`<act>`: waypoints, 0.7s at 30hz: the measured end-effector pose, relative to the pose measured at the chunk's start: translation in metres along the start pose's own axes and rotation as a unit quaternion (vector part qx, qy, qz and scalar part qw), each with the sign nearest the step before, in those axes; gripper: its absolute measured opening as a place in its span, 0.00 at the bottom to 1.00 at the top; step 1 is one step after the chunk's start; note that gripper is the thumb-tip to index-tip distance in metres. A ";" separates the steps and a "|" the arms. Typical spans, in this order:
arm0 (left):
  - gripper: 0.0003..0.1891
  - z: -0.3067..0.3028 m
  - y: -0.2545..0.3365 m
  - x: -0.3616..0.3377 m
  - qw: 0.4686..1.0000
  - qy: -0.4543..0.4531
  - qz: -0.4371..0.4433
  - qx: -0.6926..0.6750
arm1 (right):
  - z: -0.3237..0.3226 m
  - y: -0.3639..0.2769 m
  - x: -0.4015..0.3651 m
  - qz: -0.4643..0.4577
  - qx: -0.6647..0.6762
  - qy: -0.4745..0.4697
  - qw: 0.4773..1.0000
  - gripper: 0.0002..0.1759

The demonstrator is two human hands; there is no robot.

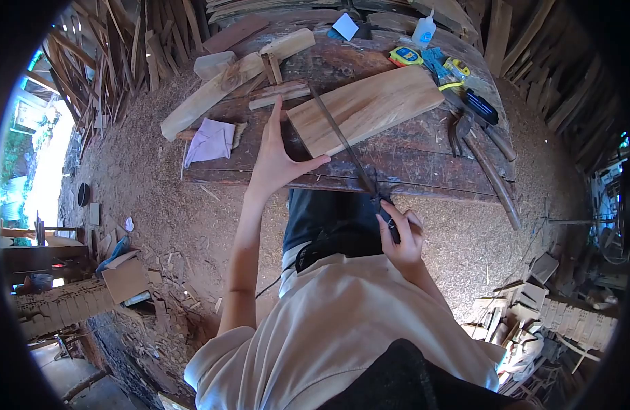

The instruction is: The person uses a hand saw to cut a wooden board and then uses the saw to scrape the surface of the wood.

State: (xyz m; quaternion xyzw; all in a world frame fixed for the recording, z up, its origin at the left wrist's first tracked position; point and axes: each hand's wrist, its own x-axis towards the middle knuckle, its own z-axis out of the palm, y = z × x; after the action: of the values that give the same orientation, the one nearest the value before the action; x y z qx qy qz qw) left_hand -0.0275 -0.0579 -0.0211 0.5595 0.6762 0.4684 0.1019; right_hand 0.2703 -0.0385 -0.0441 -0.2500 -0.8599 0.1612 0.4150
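Observation:
On the workbench (424,160) lies a wide, pale wooden board (376,109), angled up to the right. Across its left part runs a long, narrow dark metal tool (339,133) with a black handle. My right hand (402,236) is closed around that handle, just off the bench's near edge. My left hand (277,154) is open at the board's left end, thumb and forefinger spread wide. Its thumb tip is right at the board's near corner, and its forefinger points up to a small wood strip (279,95).
Long wood pieces (212,102) and a lilac cloth (210,142) lie left. At right are a hammer (489,171), a tape measure (405,57), a black case (481,106) and a white bottle (424,31). Wood offcuts (526,307) pile on the shavings-covered floor.

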 end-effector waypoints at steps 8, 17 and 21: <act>0.71 0.001 -0.001 -0.001 1.000 0.005 -0.001 -0.004 | 0.007 -0.003 -0.004 0.025 0.016 0.004 1.000 0.21; 0.74 0.002 0.003 -0.003 1.000 -0.001 0.007 0.021 | 0.007 -0.003 -0.006 0.011 0.021 0.047 0.999 0.25; 0.75 0.002 0.002 -0.004 0.999 -0.003 0.015 0.032 | 0.006 -0.002 -0.011 0.012 0.021 0.040 0.999 0.25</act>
State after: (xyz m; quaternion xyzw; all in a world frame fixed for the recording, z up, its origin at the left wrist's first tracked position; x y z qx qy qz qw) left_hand -0.0237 -0.0600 -0.0223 0.5743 0.6818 0.4462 0.0791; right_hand 0.2710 -0.0461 -0.0534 -0.2580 -0.8356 0.1743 0.4526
